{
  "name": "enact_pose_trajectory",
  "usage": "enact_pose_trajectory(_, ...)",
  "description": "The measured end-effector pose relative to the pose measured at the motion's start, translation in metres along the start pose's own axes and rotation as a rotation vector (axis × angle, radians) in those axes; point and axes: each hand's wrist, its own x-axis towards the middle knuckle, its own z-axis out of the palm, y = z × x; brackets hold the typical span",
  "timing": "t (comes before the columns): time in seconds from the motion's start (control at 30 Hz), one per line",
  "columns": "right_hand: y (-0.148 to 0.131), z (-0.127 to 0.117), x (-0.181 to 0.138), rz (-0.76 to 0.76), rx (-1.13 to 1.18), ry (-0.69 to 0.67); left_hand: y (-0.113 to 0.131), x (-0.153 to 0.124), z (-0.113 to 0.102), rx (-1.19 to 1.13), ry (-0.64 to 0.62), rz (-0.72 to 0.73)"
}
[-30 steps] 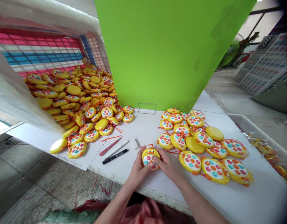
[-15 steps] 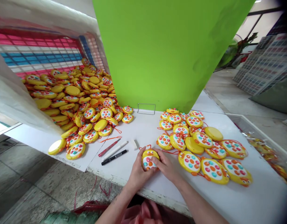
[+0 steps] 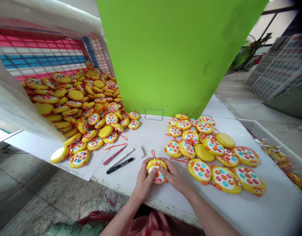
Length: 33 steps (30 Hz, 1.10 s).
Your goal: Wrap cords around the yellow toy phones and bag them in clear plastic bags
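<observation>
Both hands hold one yellow duck-shaped toy (image 3: 156, 169) with coloured buttons, flat on the white table (image 3: 146, 137) near its front edge. My left hand (image 3: 144, 179) grips its left side, thumb lying across the buttons. My right hand (image 3: 174, 177) grips the right side, fingers curled over the face. An orange cord loop sticks out at the toy's top. A group of the same toys (image 3: 210, 154) lies just to the right of my hands.
A big heap of the same toys (image 3: 82, 105) spills from a striped sack at the left. Three pens (image 3: 120, 159) and a small white eraser (image 3: 141, 151) lie left of my hands. A green board (image 3: 175, 55) stands behind. A tray (image 3: 276, 147) sits at the far right.
The toy has turned slightly in my hands and its orange cord loop now shows above it. My left thumb has slid over the buttons.
</observation>
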Motion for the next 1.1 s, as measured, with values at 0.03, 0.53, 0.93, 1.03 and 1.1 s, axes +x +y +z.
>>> enact_pose_trajectory(0.03, 0.0006, 0.0, -0.0001, 0.002, -0.008, -0.001, 0.0002, 0.0002, 0.0001, 0.002, 0.006, -0.002)
enact_pose_trajectory(0.53, 0.0021, 0.0032, -0.0024, -0.045, -0.163, 0.068, -0.0053, -0.0016, 0.0025, 0.177, -0.114, 0.072)
enact_pose_trajectory(0.93, 0.0009, 0.0007, -0.002, -0.049, -0.18, 0.054, -0.0091, -0.0027, 0.0036, 0.202, -0.102, 0.071)
enact_pose_trajectory(1.03, 0.001, 0.0004, -0.0012, -0.045, -0.191, 0.051, -0.0095, -0.0032, 0.0033, 0.217, -0.101, 0.063)
enact_pose_trajectory(1.1, 0.0011, 0.0005, -0.0005, -0.038, -0.189, 0.054, -0.0093, -0.0033, 0.0032, 0.23, -0.099, 0.05)
